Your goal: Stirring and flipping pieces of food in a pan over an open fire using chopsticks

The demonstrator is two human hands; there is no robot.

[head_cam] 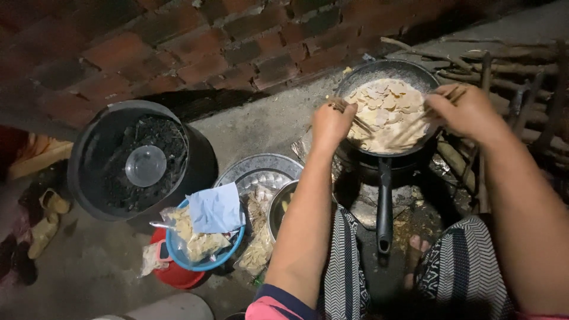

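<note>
Dim brick-walled floor, left hand [331, 123] and right hand [467, 111] each closed, seemingly on chopsticks [355, 121], over the chip-filled pan [385, 112].

Left of my knees: a clear plastic bag of pale chips [198, 240] fills the blue bowl [178, 252], under a pale blue paper sheet [214, 208]; a second clear bag [258, 237] lies just beside it.

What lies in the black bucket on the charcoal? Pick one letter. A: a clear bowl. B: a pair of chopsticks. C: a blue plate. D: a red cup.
A: a clear bowl rests on the charcoal inside the black bucket, left of the pan that both hands work over.
</note>
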